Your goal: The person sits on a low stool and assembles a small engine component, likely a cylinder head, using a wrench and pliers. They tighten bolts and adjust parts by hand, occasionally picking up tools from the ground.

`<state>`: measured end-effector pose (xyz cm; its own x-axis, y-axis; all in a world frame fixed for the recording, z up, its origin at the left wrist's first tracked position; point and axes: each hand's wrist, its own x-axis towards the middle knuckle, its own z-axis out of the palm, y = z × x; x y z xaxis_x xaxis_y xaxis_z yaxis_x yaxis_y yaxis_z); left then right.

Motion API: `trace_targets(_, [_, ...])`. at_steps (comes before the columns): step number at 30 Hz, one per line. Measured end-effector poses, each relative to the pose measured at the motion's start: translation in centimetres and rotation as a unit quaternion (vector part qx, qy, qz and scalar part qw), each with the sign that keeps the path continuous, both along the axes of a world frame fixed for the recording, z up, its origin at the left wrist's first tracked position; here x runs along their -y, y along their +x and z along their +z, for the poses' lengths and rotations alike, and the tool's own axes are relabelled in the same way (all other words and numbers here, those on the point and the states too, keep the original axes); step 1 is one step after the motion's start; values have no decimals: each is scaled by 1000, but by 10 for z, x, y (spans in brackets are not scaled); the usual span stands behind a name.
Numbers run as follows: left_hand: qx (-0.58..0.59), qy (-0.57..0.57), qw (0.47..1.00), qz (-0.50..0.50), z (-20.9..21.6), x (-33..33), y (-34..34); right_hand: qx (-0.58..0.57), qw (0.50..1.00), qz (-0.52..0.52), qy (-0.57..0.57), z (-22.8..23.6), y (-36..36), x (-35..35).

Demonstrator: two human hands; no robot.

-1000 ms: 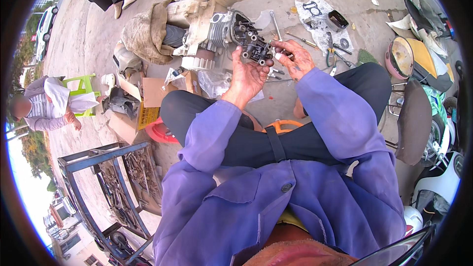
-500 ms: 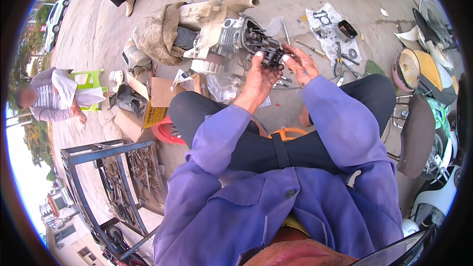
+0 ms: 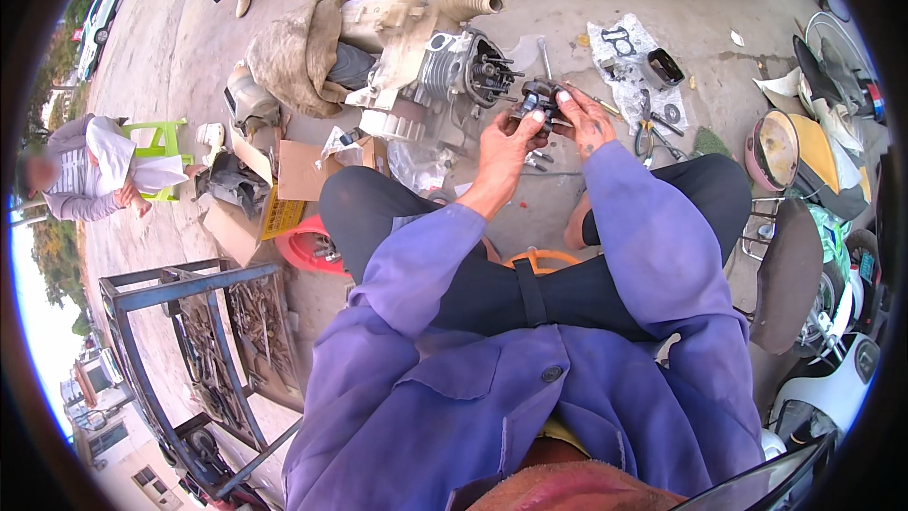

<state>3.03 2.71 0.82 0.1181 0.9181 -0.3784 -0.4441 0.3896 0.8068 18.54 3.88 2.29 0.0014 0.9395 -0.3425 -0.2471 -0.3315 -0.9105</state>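
Observation:
Between my two hands is a compact dark metal engine part (image 3: 539, 95), likely a rocker arm assembly. My left hand (image 3: 509, 147) grips its near left side, thumb on top. The fingers of my right hand (image 3: 586, 121) close on its right side. Just left of the part, an engine (image 3: 445, 71) lies on the ground, its finned cylinder facing right. Several studs (image 3: 494, 68) stick out of the cylinder's open end, apart from the held part. My fingers hide the part's underside.
Right of the engine, a plastic sheet (image 3: 619, 38) carries a gasket and a dark square part (image 3: 662, 68). Pliers (image 3: 645, 128) lie nearby. At left are cardboard boxes (image 3: 301, 170), a red basin (image 3: 307, 246), a metal frame (image 3: 180, 293) and a seated person (image 3: 90, 166).
The dark engine part has come away from the engine's studs, to the right and slightly toward me, held in both hands. More of the cylinder's open end shows now.

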Motion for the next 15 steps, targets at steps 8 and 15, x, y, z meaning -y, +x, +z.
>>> trace_targets(8, [-57, 51, 997, -16, -2, 0, -1, -43, 998, -19, 42, -10, 1, 1])
trace_targets(15, [-37, 28, 999, 2, -2, 0, 1, -22, 998, -34, 44, -8, -3, 2])
